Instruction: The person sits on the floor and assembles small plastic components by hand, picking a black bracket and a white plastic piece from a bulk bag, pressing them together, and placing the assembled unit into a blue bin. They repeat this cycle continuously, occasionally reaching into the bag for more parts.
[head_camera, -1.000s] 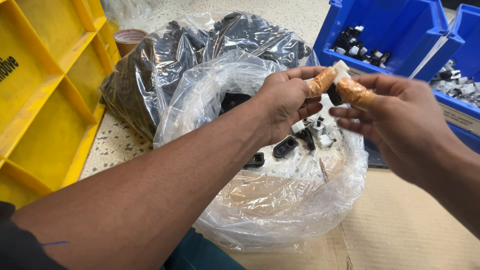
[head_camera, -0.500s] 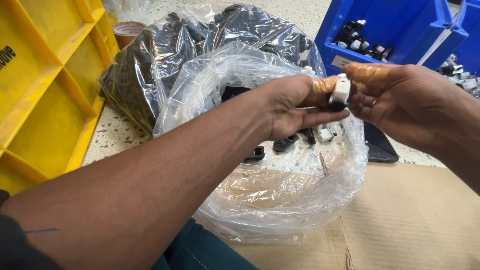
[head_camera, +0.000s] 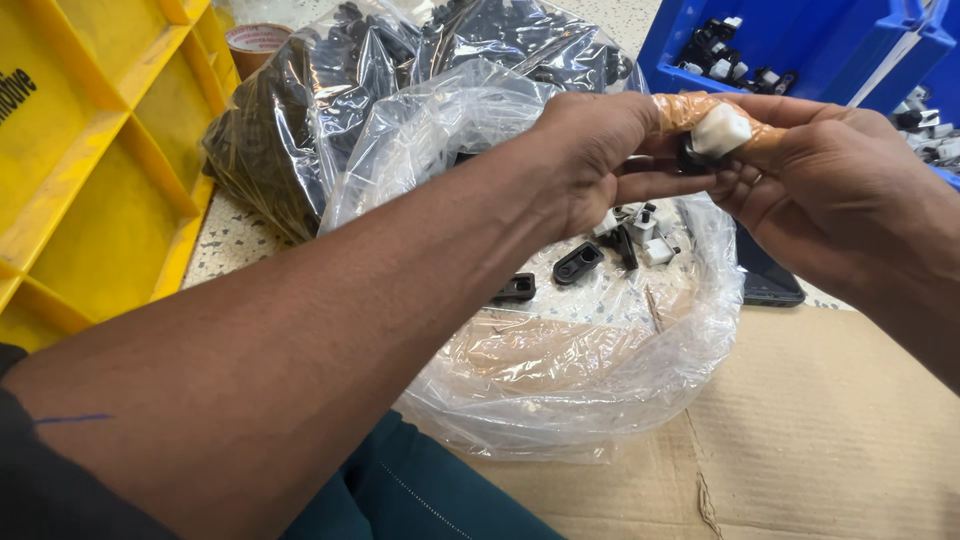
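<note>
Both hands, left hand (head_camera: 590, 160) and right hand (head_camera: 840, 190), pinch a small white part (head_camera: 720, 128) with fingers clamped, above the clear bag (head_camera: 560, 390) at 6 o'clock.

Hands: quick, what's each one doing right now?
Left hand: closed, pinching the small black-and-white part.
Right hand: closed on the same part.

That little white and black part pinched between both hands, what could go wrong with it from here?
The white part is small and held only at the fingertips of the left hand and right hand, so it could slip. If it drops, it would likely land in the open clear bag below, among the loose black pieces, and get mixed up. The taped fingers may also dull the feel for it.
</note>
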